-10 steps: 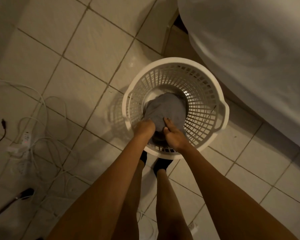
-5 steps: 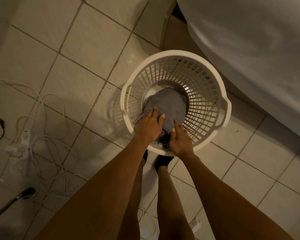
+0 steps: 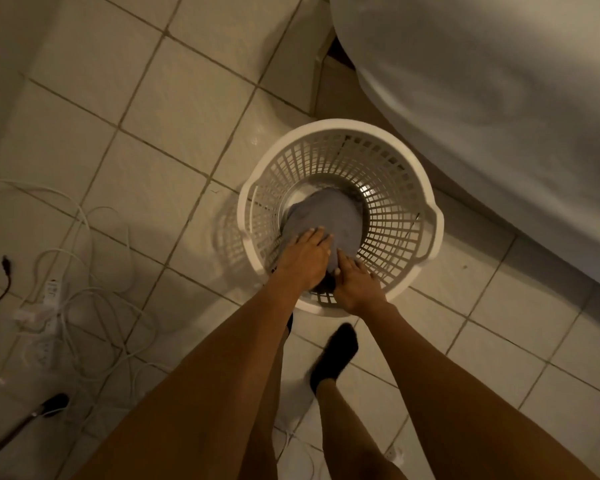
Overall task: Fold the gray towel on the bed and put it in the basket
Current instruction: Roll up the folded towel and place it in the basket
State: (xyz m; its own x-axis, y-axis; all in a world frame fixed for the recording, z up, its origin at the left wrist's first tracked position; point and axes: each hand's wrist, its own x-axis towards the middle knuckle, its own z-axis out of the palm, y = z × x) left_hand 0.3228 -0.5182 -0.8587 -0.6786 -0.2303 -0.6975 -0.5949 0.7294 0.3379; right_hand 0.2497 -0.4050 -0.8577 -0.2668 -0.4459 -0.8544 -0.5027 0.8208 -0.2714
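Observation:
The folded gray towel (image 3: 329,218) lies at the bottom of the round white slatted basket (image 3: 340,128), which stands on the tiled floor beside the bed. My left hand (image 3: 305,258) is flat over the towel's near edge, fingers spread, inside the basket's near side. My right hand (image 3: 355,284) sits just right of it over the near rim, fingers extended, holding nothing. Whether either palm touches the towel is hard to tell.
The bed with its white sheet (image 3: 499,109) fills the upper right, close behind the basket. White cables and a power strip (image 3: 49,296) lie tangled on the floor at left. My foot in a black sock (image 3: 333,355) stands just in front of the basket.
Both hands let go of the towel and opened out flat; they have risen toward the basket's near rim. The view has pulled back and one foot has stepped away.

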